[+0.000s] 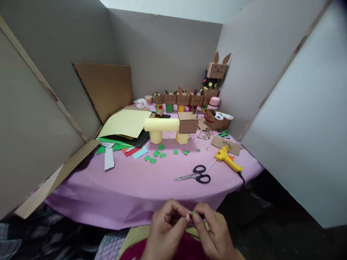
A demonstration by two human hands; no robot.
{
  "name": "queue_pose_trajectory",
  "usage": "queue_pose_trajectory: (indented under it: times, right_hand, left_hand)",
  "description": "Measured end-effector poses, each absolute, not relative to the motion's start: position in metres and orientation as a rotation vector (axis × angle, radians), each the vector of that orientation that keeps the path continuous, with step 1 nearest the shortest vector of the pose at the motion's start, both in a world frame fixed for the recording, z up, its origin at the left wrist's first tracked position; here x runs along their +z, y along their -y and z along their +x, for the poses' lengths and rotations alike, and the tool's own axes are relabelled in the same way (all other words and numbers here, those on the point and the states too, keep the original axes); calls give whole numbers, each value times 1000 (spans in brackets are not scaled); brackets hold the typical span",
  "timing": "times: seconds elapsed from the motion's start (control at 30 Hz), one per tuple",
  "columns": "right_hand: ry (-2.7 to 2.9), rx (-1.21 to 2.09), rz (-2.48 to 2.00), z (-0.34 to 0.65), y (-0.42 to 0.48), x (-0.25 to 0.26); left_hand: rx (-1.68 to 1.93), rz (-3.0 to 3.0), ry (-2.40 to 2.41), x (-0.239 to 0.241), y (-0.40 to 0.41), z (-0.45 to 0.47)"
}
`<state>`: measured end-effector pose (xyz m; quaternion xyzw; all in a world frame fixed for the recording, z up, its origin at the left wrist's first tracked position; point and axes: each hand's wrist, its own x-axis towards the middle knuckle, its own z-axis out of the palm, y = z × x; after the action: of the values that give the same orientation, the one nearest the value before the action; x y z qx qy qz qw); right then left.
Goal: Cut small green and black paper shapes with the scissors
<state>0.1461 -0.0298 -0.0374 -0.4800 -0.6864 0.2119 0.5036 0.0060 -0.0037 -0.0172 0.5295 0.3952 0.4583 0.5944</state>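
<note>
Close to my lap, in front of the table edge, my left hand [169, 225] and my right hand [214, 229] meet at the fingertips. Both are closed in a pinch on a small green paper piece [192, 213], mostly covered by the fingers. Beyond them on the pink cloth lie black-handled scissors [199, 175], closest to my hands. Several green paper clovers [156, 153] and a green scrap [175, 152] are scattered farther back. Behind these stands a figure with a pale yellow paper-tube body [162, 124] and a brown cardboard box head [188, 124].
A yellow glue gun [228, 159] rests on the right by a cardboard strip [217, 141]. Paper sheets [124, 122] are piled at left. Several box-headed figures [183, 99] line the back. A cardboard box [217, 121] holds white scissors [223, 115]. Grey panels enclose the table [130, 180].
</note>
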Motion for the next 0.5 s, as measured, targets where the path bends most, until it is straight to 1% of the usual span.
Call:
queue_pose_trajectory:
  times: [0.03,0.13,0.2,0.27,0.5]
  right_hand:
    - [1599,586,-1172,145,30,-38]
    - [1343,969,-1145,140,31,-37]
    - [1195,1163,-1095,138,31,-36]
    - [1133,1226,-1063,137,31,-34]
    - [1075,1274,-1053,137,31,-34]
  left_hand:
    - [1063,1286,-928,-18,4,5]
    - [1070,1478,-950,-19,3,1]
    - [1098,1642,-948,-17,1,-2]
    - [1137,1850,-922,-12,-1,-5]
    - [1263,2458,-799,-2,-5,-6]
